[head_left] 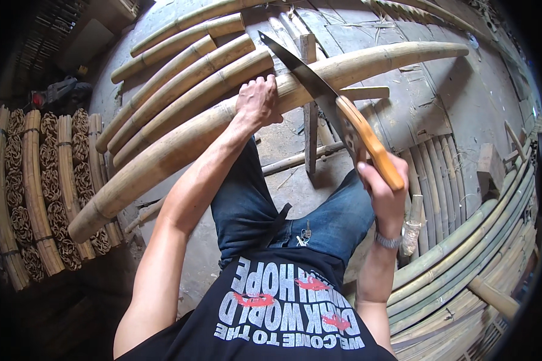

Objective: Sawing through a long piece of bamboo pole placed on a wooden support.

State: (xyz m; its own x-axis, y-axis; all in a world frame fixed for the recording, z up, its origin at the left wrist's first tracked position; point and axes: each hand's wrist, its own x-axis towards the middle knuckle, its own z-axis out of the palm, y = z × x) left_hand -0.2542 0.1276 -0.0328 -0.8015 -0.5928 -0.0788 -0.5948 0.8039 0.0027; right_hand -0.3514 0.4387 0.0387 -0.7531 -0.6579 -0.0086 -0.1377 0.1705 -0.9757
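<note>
A long, thick bamboo pole [174,142] runs slantwise in front of me, from the lower left up to the upper right. My left hand [259,101] is wrapped over it near its middle, fingers curled round the far side. In my right hand [386,186] is a handsaw [367,135] with an orange handle and a dark curved blade. The blade crosses the pole to the right of my left hand, its tip pointing to the far left. I cannot tell whether its teeth touch the bamboo. An upright wooden post [310,135] stands at the pole, under that part.
Several cut bamboo lengths [190,99] lie side by side on the floor beyond the pole. Stacked bundles of bamboo pieces [40,192] stand at the left. Long bamboo poles [464,240] lie at the right, near a wooden block [491,165].
</note>
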